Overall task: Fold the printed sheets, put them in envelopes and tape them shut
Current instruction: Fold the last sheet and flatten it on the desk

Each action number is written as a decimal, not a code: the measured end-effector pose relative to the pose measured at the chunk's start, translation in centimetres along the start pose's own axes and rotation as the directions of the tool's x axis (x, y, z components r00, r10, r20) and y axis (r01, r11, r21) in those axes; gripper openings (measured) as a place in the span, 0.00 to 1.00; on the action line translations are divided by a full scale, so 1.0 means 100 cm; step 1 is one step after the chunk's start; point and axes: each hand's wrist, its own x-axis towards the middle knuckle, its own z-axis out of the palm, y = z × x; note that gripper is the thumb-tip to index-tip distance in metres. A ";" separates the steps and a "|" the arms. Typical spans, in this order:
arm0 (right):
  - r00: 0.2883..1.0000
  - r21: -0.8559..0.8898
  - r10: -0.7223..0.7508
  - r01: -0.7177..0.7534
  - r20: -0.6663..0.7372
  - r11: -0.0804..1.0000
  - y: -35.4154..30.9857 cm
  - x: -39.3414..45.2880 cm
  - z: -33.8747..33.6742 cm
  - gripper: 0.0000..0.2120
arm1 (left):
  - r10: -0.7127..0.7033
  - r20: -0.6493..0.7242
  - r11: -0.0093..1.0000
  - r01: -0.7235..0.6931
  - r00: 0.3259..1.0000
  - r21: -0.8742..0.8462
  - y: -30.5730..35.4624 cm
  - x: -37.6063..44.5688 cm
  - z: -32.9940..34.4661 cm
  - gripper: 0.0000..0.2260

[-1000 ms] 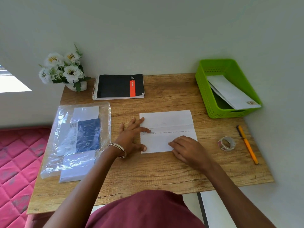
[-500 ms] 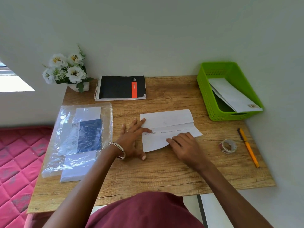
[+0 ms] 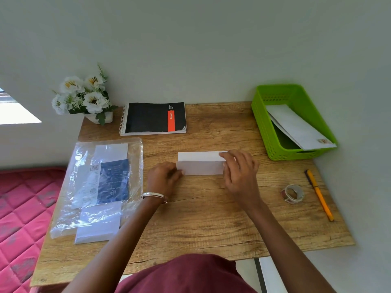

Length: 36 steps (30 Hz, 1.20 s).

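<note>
White folded sheet (image 3: 201, 163) pinched by both hands (image 3: 240, 169)

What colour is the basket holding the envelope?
Bright green basket, seen clearest in the head view.

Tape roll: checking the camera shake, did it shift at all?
No. The tape roll sits just left of the pencil, as before.

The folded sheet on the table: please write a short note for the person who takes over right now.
Left hand holds the left end of the folded sheet; right hand holds its right end.
The lower flap is folded up; a strip stays uncovered at the top.
Envelope pack lies left, tape roll right; green basket holds an envelope.
Left: finish the fold, put it in an envelope, tape it.
</note>
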 end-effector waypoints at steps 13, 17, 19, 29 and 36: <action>0.964 -0.133 0.124 -0.095 0.233 0.987 -0.003 0.002 0.029 0.17 | -0.175 -0.096 0.984 0.171 0.980 -0.054 0.002 0.019 0.016 0.12; 0.898 -0.096 0.077 -0.039 0.434 0.995 -0.006 0.002 0.044 0.20 | -0.152 -0.091 0.988 0.150 0.984 -0.029 -0.002 0.019 0.018 0.26; 0.864 -0.066 0.105 -0.083 0.493 0.994 -0.002 0.001 0.044 0.24 | -0.109 -0.042 0.994 0.109 0.993 -0.004 -0.003 0.018 0.020 0.28; 0.761 -0.193 0.194 -0.093 0.618 0.977 0.053 0.000 0.005 0.53 | 0.002 0.222 0.936 -0.080 0.975 0.344 0.002 0.019 0.016 0.20; 0.783 -0.327 0.041 0.211 0.621 0.921 0.055 0.006 0.005 0.33 | 0.021 0.447 0.859 -0.245 0.894 0.450 0.001 0.022 0.000 0.37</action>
